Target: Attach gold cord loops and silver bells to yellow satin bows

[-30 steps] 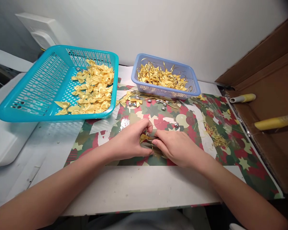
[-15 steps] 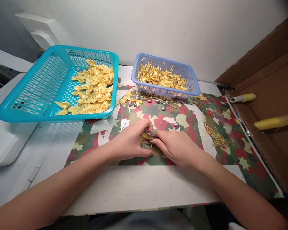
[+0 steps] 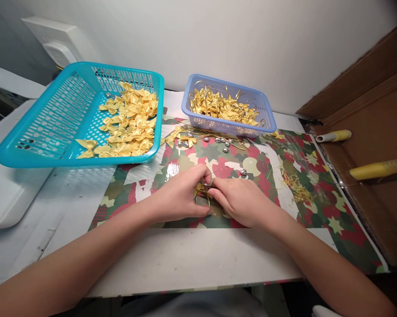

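Observation:
Over the patterned sheet, my left hand (image 3: 180,196) is closed round a small yellow ribbon bow (image 3: 197,189), mostly hidden by the fingers. A thin gold cord loop (image 3: 209,201) curves below the bow, between thumb and fingers. My right hand (image 3: 246,200) meets it from the right, its thumb and forefinger pinched at the bow. Something thin and dark shows at those fingertips, too small and covered to name. Just beyond the right hand lies a silver bell (image 3: 243,172).
A teal basket (image 3: 82,162) of yellow bows stands at left. Behind, a blue basket (image 3: 228,127) holds bows with gold cords. Several silver bells (image 3: 225,149) and gold cords (image 3: 214,133) lie before it. Yellow clippings (image 3: 299,187) lie at right, near a cardboard box (image 3: 376,132).
Both hands stay together in nearly the same place. The right fingertips have shifted very slightly at the bow.

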Demonstrator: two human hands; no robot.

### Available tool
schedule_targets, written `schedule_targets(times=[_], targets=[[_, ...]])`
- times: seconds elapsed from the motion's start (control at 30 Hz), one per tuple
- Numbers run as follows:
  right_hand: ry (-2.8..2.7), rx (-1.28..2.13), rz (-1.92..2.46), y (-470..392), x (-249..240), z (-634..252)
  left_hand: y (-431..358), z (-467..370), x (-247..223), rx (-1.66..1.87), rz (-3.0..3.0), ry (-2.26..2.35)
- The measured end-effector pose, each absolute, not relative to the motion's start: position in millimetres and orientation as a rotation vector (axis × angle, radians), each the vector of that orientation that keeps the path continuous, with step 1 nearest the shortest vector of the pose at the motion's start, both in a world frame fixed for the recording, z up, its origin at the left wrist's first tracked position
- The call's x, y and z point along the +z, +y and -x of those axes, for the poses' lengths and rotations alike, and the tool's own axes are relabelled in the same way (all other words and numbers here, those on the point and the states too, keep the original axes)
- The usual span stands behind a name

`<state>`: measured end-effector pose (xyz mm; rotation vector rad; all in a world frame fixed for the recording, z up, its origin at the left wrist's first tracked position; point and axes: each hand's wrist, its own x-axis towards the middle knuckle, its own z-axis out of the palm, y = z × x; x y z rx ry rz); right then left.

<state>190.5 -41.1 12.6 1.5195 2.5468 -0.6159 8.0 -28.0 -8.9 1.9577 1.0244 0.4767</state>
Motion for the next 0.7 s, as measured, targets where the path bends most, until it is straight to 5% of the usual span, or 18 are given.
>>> schedule_targets(times=[0.5, 0.7], targets=[[2.550, -0.676, -1.797, -34, 22, -223, -27, -2, -10, 0.539, -1.885, 1.027], [2.369, 0.044, -2.216, -25, 1, -280, -24, 0, -9, 0.724, -2.094, 1.189]])
